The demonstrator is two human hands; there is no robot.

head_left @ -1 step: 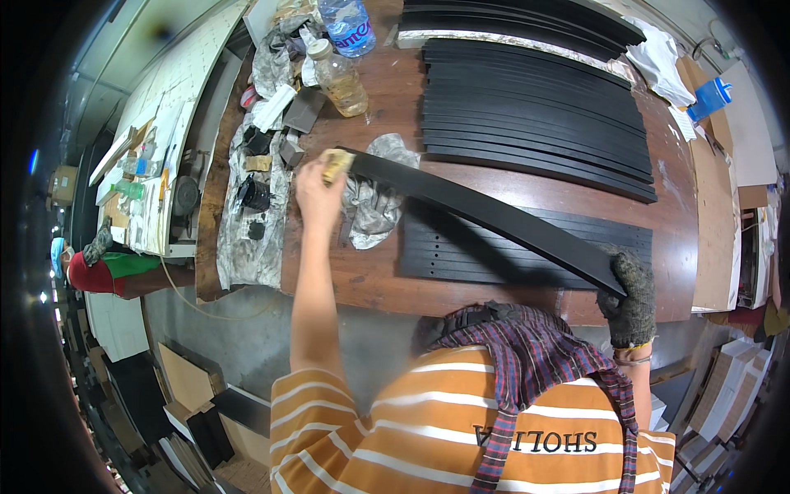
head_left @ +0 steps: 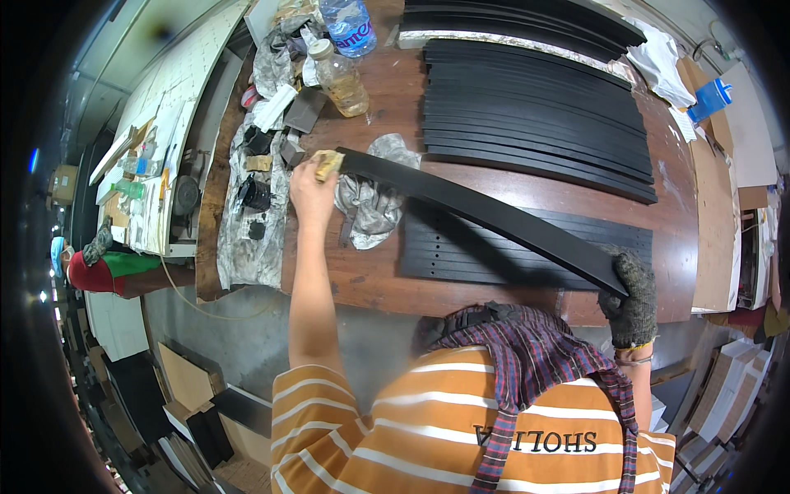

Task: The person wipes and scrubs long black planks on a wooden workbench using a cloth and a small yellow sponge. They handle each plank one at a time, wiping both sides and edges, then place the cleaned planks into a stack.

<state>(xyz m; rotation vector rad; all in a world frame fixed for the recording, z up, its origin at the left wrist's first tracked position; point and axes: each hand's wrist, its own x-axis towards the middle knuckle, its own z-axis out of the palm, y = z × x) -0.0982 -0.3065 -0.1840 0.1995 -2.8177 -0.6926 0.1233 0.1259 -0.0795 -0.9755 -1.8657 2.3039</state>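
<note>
Left hand (head_left: 313, 198), bare, which we find holding a yellowish block (head_left: 328, 167) at the black slat's (head_left: 477, 212) left end; right hand (head_left: 630, 305), gloved, gripping its right end. Slat: aslant above the bench (head_left: 362, 285). Below it, we count one smudged cloth (head_left: 374, 216); beyond it, stacked dark slats (head_left: 535, 115).

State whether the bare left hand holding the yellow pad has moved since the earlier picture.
Yes, slightly leftward: the bare left hand is now nearer the small grey rectangular block.

grey floor (head_left: 378, 329) | brown wooden worktable (head_left: 397, 90) | white-topped bench (head_left: 185, 74) beyond worktable's left edge
</note>
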